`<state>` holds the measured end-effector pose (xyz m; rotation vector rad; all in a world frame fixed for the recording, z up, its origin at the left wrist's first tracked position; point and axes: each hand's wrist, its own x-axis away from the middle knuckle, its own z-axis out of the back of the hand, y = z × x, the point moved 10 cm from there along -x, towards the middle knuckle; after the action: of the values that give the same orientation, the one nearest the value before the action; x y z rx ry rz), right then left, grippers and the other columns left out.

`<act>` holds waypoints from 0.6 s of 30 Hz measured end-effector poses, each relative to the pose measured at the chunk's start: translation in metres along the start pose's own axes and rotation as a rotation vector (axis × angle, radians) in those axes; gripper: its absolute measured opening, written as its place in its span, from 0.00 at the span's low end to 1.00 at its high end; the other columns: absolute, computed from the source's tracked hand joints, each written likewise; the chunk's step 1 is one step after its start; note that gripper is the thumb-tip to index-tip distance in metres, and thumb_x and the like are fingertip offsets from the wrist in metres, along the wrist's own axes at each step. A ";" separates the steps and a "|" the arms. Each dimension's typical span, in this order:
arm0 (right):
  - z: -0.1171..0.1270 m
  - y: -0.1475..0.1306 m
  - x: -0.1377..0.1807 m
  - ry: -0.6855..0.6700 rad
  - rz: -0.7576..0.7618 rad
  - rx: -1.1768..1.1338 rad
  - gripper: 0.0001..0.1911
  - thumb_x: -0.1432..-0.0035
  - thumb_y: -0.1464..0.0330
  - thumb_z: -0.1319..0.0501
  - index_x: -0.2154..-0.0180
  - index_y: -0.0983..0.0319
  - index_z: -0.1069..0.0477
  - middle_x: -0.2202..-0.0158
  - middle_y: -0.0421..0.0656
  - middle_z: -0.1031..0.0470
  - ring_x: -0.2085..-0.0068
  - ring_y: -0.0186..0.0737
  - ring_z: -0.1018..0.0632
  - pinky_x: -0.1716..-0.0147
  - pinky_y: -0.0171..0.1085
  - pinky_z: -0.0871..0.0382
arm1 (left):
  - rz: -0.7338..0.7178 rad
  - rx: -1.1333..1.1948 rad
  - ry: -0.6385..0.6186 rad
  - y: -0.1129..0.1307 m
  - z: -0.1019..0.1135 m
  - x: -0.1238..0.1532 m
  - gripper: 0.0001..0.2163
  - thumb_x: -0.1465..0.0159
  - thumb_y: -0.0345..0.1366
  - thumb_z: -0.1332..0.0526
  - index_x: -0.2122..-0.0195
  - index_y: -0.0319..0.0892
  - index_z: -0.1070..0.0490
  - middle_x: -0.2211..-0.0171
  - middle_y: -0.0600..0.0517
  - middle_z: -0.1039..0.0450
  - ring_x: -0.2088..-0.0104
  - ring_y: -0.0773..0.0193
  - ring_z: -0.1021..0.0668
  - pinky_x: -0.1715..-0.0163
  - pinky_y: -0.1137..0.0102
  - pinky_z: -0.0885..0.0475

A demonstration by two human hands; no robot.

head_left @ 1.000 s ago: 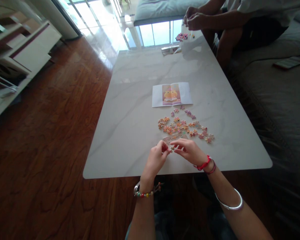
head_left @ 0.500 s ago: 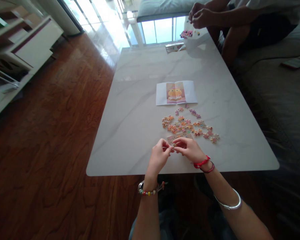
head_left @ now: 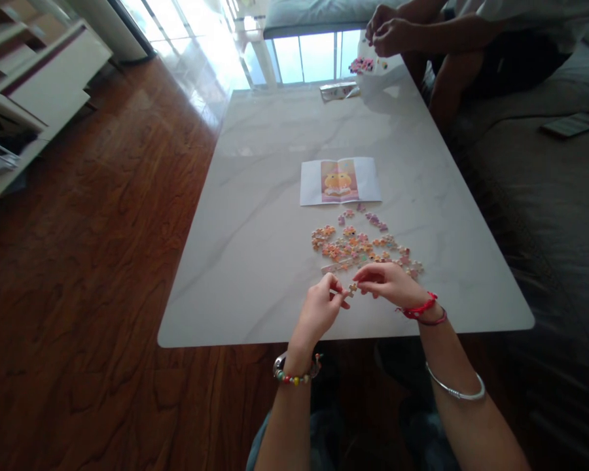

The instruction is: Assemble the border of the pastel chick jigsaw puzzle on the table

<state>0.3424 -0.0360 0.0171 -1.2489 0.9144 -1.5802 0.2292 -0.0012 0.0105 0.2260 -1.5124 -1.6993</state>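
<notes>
Person seated at near edge of white marble table (head_left: pixel 265 235), both hands over the near edge. Right hand (head_left: pixel 390 282) pinched a small puzzle piece (head_left: pixel 352 288) between thumb and fingertips, held just above the tabletop, between the two hands. Left hand (head_left: pixel 319 309) sat just left of it, fingers curled and pressed together, tips at the piece; couldn't tell whether it gripped the piece too or only touched it.

Beaded bracelet (head_left: pixel 294 377) on left wrist. Red cord bracelet (head_left: pixel 419 307) on right wrist, silver bangle (head_left: pixel 459 391) further up that forearm.

Just beyond the hands: loose pile of puzzle pieces (head_left: pixel 360 245), orange and pink, spread flat, some touching each other, a short joined strip at the near side of the pile. Right hand partly covered the pile's near right end.

Beyond the pile, a reference sheet (head_left: pixel 339 181), white paper with a pink-orange picture in the middle, lying flat.

Far end of table: second person's hands (head_left: pixel 385 33) together over the far right corner, a small pink piece heap (head_left: pixel 362 64) by them, a plastic packet (head_left: pixel 338 90) just left of that.

Sofa (head_left: pixel 544 196) along the right, flat dark device (head_left: pixel 574 123) on it. Wood floor (head_left: pixel 103 229) left, white shelf unit (head_left: pixel 44 78) far left.
</notes>
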 end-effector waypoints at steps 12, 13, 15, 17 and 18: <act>0.021 0.013 0.012 -0.022 -0.032 0.060 0.10 0.52 0.66 0.42 0.67 0.65 0.30 0.75 0.42 0.27 0.75 0.31 0.27 0.81 0.28 0.35 | -0.042 0.008 -0.038 0.015 -0.033 -0.009 0.09 0.43 0.33 0.47 0.62 0.44 0.33 0.72 0.54 0.31 0.75 0.70 0.24 0.76 0.77 0.33; 0.024 0.014 0.013 0.002 -0.034 0.060 0.10 0.52 0.66 0.42 0.67 0.64 0.30 0.75 0.42 0.27 0.75 0.31 0.27 0.81 0.28 0.35 | -0.035 0.000 -0.032 0.014 -0.032 -0.009 0.08 0.44 0.33 0.47 0.63 0.43 0.33 0.72 0.54 0.31 0.76 0.70 0.24 0.76 0.76 0.32; 0.026 0.017 0.014 0.012 -0.053 0.056 0.10 0.53 0.66 0.42 0.67 0.64 0.31 0.75 0.42 0.26 0.75 0.31 0.26 0.82 0.28 0.35 | -0.017 -0.010 -0.023 0.010 -0.030 -0.010 0.07 0.44 0.34 0.46 0.64 0.42 0.33 0.72 0.54 0.30 0.76 0.70 0.25 0.74 0.75 0.32; 0.021 0.020 0.015 -0.018 -0.075 0.045 0.11 0.53 0.66 0.41 0.66 0.64 0.31 0.74 0.42 0.26 0.75 0.32 0.26 0.83 0.28 0.35 | 0.003 -0.009 -0.025 0.006 -0.029 -0.009 0.07 0.45 0.34 0.45 0.64 0.42 0.33 0.73 0.54 0.29 0.76 0.69 0.25 0.73 0.74 0.31; 0.017 0.020 0.015 -0.038 -0.078 0.036 0.11 0.53 0.66 0.41 0.65 0.64 0.31 0.74 0.42 0.26 0.75 0.32 0.26 0.83 0.28 0.35 | 0.010 -0.004 -0.033 0.005 -0.030 -0.009 0.07 0.45 0.34 0.44 0.65 0.41 0.33 0.73 0.53 0.28 0.76 0.69 0.25 0.73 0.74 0.31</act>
<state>0.3619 -0.0573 0.0072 -1.2987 0.8181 -1.6214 0.2558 -0.0171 0.0040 0.1891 -1.5312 -1.7057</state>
